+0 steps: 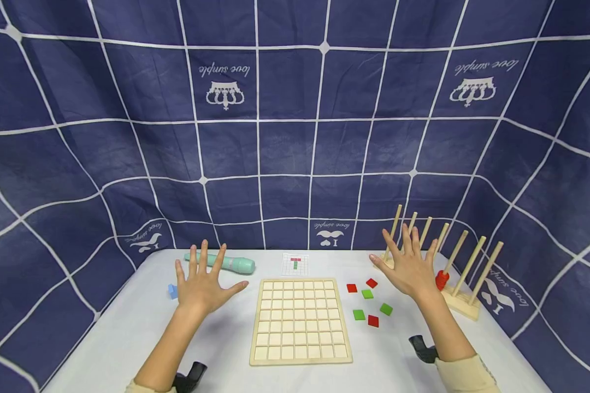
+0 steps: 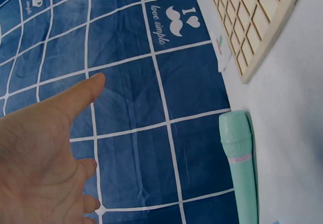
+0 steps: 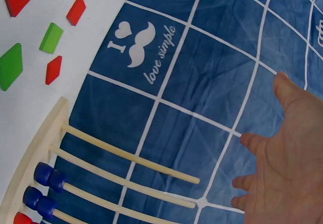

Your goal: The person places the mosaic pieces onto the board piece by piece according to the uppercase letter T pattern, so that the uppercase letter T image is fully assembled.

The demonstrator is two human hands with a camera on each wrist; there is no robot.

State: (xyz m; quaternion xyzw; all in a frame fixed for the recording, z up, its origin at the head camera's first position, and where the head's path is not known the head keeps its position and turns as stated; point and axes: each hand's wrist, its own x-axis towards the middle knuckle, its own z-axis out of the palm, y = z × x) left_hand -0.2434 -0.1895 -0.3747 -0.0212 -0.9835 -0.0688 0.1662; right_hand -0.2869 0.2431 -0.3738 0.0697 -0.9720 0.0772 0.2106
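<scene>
My left hand (image 1: 201, 286) is raised with its fingers spread, holding nothing. In the head view it overlaps a teal microphone (image 1: 238, 265) lying at the back left. My right hand (image 1: 409, 265) is likewise spread and holds nothing, in front of a wooden peg stand (image 1: 464, 305). Red beads (image 1: 441, 280) sit low on one peg; the right wrist view shows blue beads (image 3: 49, 177) on two others. Between the hands lies a wooden grid board (image 1: 301, 361) with square cells. Several small red and green square tiles (image 1: 359, 315) are scattered to its right.
Behind the board is a small card (image 1: 301, 271) printed with a red and green T shape on a grid. A light blue block (image 1: 172, 291) lies beside the left hand. A dark blue checked cloth (image 1: 285, 147) hangs behind the white table (image 1: 216, 349).
</scene>
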